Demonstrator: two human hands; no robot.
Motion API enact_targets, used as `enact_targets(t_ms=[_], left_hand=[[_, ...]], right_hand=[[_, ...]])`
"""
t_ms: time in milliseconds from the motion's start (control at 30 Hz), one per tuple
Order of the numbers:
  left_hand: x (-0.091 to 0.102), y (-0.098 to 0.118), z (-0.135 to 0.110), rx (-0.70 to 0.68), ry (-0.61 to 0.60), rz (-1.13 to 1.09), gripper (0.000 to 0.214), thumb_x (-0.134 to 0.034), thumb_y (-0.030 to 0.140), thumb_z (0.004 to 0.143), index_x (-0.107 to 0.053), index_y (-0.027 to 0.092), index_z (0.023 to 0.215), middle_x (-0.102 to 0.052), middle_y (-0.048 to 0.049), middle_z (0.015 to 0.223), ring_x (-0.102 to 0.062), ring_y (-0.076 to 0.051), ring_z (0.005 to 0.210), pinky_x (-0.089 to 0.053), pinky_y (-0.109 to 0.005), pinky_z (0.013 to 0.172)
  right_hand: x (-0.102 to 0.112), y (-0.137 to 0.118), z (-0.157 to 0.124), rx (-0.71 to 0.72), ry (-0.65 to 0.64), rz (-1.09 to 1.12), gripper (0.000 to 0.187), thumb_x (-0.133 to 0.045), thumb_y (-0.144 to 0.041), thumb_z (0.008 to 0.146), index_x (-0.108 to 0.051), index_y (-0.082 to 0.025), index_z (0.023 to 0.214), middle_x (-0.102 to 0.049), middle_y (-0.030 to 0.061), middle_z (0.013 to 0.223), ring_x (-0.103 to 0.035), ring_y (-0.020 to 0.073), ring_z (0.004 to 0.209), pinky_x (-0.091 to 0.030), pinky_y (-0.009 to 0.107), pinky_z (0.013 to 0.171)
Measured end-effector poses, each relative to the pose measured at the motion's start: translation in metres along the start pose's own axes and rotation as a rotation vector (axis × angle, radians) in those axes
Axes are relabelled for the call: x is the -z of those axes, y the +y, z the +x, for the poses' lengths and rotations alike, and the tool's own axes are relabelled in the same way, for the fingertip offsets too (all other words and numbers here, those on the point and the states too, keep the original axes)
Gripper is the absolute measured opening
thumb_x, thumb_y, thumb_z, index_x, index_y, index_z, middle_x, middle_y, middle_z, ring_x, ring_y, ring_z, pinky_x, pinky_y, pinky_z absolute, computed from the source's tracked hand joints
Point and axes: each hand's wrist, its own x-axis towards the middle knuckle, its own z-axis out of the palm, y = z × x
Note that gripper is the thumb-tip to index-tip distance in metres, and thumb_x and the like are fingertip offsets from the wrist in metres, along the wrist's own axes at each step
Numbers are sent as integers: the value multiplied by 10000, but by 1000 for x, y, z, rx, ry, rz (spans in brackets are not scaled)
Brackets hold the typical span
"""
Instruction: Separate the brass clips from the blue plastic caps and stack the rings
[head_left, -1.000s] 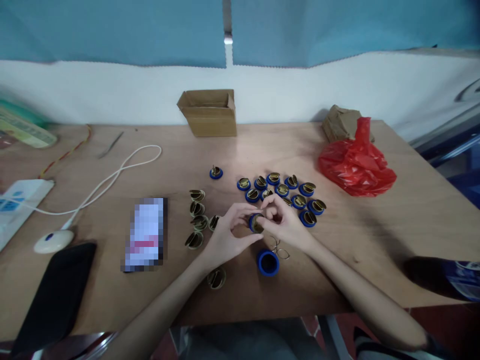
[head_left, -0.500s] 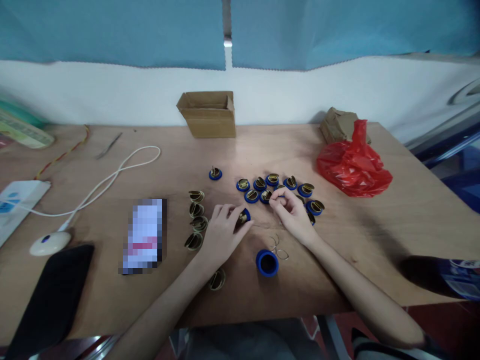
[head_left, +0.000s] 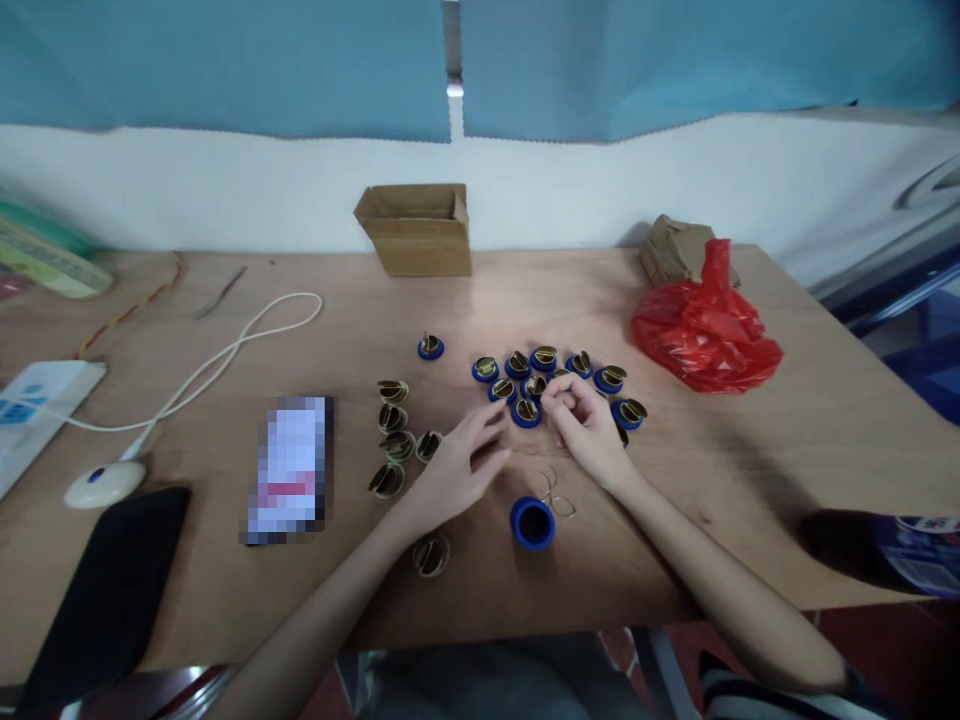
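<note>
Probably light and stiff, best pinched by its rim, a blue-ringed metal piece (head_left: pixel 526 412) sits on the surface (head_left: pixel 360 310) between the left hand (head_left: pixel 451 468), fingers parted, and the right hand (head_left: pixel 590 432), fingers curled, gripping what I can't tell.

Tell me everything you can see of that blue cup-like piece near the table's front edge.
The blue cup-like piece is round, with a thick rim around a dark opening facing the camera. It looks like plastic or rubber; its inside is too dark to make out. It sits on the wooden table, thin wire loops just behind and to its right. Neither left hand nor right hand touches it.
</note>
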Motion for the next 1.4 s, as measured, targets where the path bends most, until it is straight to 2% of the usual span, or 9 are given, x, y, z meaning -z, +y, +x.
enact_targets(t_ms=[133,267,333,400,533,833,967,1200,1400], left_hand=[[4,2,2,-44,121,129,283,-551,209,972,-601,200,1250,-700,-96,1183,-715,-203,1060,-583,-358,941],[15,12,2,-72,185,300,145,-548,212,969,-661,200,1058,-734,-41,959,-687,-161,815,-555,-280,744],[21,23,0,-66,99,330,131,-562,235,970,-671,210,1040,-727,-22,918,-654,-144,745,-532,-272,713],[23,36,-3,-58,-120,297,127,-616,275,953,-683,237,1053,-726,-3,902,-665,-153,778,-528,-280,735],[15,53,-11,-108,-377,247,313,-807,330,798,-680,267,1078,-714,-20,1008,-678,-217,927,-543,-340,821],[-2,48,-17,-180,-392,251,364,-852,329,771,-674,255,1080,-679,-44,1108,-653,-241,1069,-518,-377,950],[7,49,-13,-186,-313,181,406,-875,369,751,-688,264,1095,-684,-51,1116,-665,-237,1059,-525,-373,945],[40,38,1,-261,144,488,311,-795,379,849,-659,237,1090,-674,-32,1001,-658,-194,904,-532,-314,789],[76,41,-2,-144,15,811,264,-755,414,870,-651,205,993,-661,-45,969,-634,-246,910,-505,-385,825]], right_hand=[[11,-6,3,1,-141,-49,169,-595,-359,946,-533,-213,889,-353,-93,593,-319,94,512,-262,239,502],[37,-15,7,-89,-679,-232,179,-652,-346,917,-603,-182,970,-482,-75,643,-403,90,566,-303,219,527],[47,-16,7,-140,-884,-281,251,-705,-357,885,-612,-174,1028,-547,-62,690,-472,95,603,-351,212,543],[52,-14,8,-181,-970,-324,291,-750,-327,844,-605,-171,1043,-577,-55,721,-521,99,629,-387,207,556],[51,-8,9,-192,-942,-460,326,-797,-244,777,-601,-177,1029,-596,-55,728,-554,105,642,-387,196,544],[43,-13,8,-165,-935,-604,272,-801,-196,765,-609,-180,957,-557,-64,702,-551,101,617,-344,200,525],[40,-15,7,-157,-936,-600,227,-783,-210,786,-615,-183,936,-555,-62,703,-543,101,609,-339,206,535],[39,-7,7,-95,-934,-575,219,-812,-209,792,-636,-179,919,-537,-72,654,-519,103,596,-317,217,559],[40,-4,8,-94,-940,-575,207,-789,-318,841,-652,-163,842,-545,-54,668,-513,98,601,-307,220,555]])
